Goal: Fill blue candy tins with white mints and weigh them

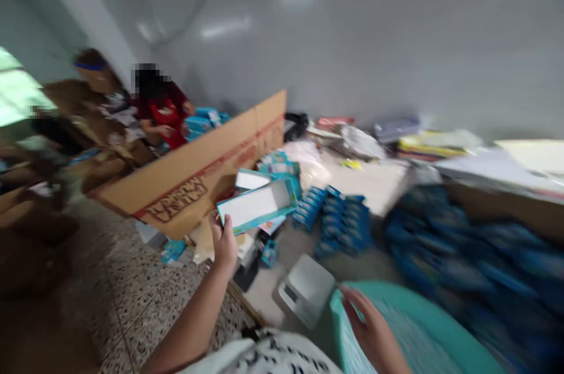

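Observation:
My left hand (224, 240) grips the near end of an open blue box (258, 206) with a white inside, thumb on its edge. The box is tilted and nothing shows in it. My right hand (365, 321) hangs at the rim of a teal tub (388, 292), blurred by motion, so its fingers are hard to read. Inside the tub is a pale, see-through material. A grey scale-like device (308, 289) lies left of the tub. Beyond it, small blue packs (346, 221) stand in rows.
A long cardboard panel (198, 168) stands slantwise on the left. A co-worker in red (170, 113) is behind it, near blue boxes (202, 121). A carton (502, 204) full of blue packs stands right. Plastic bags (361, 142) lie along the wall.

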Demonstrator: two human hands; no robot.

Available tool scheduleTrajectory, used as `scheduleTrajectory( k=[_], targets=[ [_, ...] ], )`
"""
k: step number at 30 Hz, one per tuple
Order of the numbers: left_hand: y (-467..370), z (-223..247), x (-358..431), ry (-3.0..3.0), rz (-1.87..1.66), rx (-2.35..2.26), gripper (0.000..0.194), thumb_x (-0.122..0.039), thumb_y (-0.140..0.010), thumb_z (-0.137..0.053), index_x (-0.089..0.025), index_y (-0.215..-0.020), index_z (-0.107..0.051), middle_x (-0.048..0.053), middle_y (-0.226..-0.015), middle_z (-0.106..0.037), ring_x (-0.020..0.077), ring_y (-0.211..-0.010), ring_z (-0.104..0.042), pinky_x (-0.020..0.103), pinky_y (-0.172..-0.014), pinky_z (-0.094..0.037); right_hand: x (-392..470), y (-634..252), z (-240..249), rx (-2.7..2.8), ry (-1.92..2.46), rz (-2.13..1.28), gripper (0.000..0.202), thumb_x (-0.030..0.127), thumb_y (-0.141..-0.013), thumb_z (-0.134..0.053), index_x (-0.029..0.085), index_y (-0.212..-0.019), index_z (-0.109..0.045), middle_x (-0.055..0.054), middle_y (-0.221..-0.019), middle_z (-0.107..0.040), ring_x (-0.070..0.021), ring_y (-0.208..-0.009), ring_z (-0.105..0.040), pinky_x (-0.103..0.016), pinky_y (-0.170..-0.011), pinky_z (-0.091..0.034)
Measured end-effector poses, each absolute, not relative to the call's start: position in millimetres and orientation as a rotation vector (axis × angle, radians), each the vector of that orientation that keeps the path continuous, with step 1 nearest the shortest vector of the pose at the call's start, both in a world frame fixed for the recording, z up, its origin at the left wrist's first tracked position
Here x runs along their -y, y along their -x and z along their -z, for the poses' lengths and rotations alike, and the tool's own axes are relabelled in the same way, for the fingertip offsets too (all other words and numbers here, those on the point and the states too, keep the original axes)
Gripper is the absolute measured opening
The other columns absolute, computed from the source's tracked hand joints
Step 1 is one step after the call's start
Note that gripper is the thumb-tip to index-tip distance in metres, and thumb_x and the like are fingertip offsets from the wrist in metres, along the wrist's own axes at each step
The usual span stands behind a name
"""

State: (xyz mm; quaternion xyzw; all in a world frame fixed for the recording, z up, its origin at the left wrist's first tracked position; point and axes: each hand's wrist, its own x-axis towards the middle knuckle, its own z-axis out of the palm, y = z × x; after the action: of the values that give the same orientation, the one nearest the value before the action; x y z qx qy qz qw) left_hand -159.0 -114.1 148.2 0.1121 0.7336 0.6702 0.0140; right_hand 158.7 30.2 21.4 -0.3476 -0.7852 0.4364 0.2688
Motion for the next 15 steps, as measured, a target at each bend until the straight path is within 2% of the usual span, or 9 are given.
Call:
scheduleTrajectory(
  k=[2,5,7,10,13,15],
  targets=[
    [116,-118,124,-0.330,-1.796,-2.219,0.057,-0.062,-0.098,-0.043,-0.023,-0.140,-0.042,0.014,-0.137,-0.061,0.0234,-0.107,-0.070,0.030,-0.071,-0.061,-13,-147,-44,1.800,1.079,-1.574,0.064,0.077,-0.085,-0.052,0.023,-0.116,-0.069,-0.017,-0.120,-0.073,-0.0330,-0.109,-0.072,-0.051,-0.096,-0.059],
    [81,-80,134,-0.332,-1.346,-2.159,0.053,-0.052,-0.102,-0.036,-0.020,-0.144,-0.038,0.016,-0.136,-0.061,0.0226,-0.103,-0.071,0.030,-0.067,-0.059,-3,-121,-63,1.447,0.978,-1.992,0.069,0.077,-0.092,-0.042,0.028,-0.139,-0.050,-0.012,-0.120,-0.070,-0.0255,-0.097,-0.075,-0.045,-0.087,-0.061],
    [73,-60,139,-0.385,-1.052,-2.119,0.047,-0.048,-0.102,-0.042,-0.018,-0.138,-0.047,0.014,-0.126,-0.067,0.0209,-0.094,-0.072,0.029,-0.067,-0.058,-3,-107,-62,1.558,1.142,-1.861,0.065,0.070,-0.099,-0.029,0.032,-0.151,-0.030,-0.008,-0.114,-0.069,-0.0198,-0.084,-0.074,-0.039,-0.078,-0.062],
    [69,-33,147,-0.477,-0.624,-2.023,0.037,-0.047,-0.099,-0.056,-0.014,-0.113,-0.064,0.007,-0.094,-0.073,0.0174,-0.075,-0.070,0.031,-0.068,-0.058,-9,-94,-50,1.738,1.380,-1.708,0.065,0.052,-0.103,-0.040,0.028,-0.159,-0.017,-0.007,-0.110,-0.068,-0.0185,-0.081,-0.072,-0.035,-0.076,-0.061],
    [62,-8,155,-0.568,-0.304,-1.947,0.040,-0.051,-0.099,-0.058,-0.013,-0.101,-0.067,0.003,-0.087,-0.070,0.0153,-0.074,-0.068,0.034,-0.072,-0.059,-20,-85,-35,2.046,1.523,-1.565,0.070,0.034,-0.099,-0.056,0.016,-0.159,-0.025,-0.012,-0.107,-0.070,-0.0242,-0.091,-0.071,-0.039,-0.083,-0.058],
    [54,7,157,-0.664,-0.162,-1.924,0.038,-0.050,-0.098,-0.060,-0.013,-0.104,-0.068,0.004,-0.094,-0.070,0.0162,-0.081,-0.068,0.034,-0.076,-0.059,-25,-79,-29,2.274,1.561,-1.408,0.063,0.028,-0.095,-0.063,0.014,-0.153,-0.040,-0.016,-0.121,-0.068,-0.0277,-0.107,-0.068,-0.044,-0.093,-0.055]
  ],
)
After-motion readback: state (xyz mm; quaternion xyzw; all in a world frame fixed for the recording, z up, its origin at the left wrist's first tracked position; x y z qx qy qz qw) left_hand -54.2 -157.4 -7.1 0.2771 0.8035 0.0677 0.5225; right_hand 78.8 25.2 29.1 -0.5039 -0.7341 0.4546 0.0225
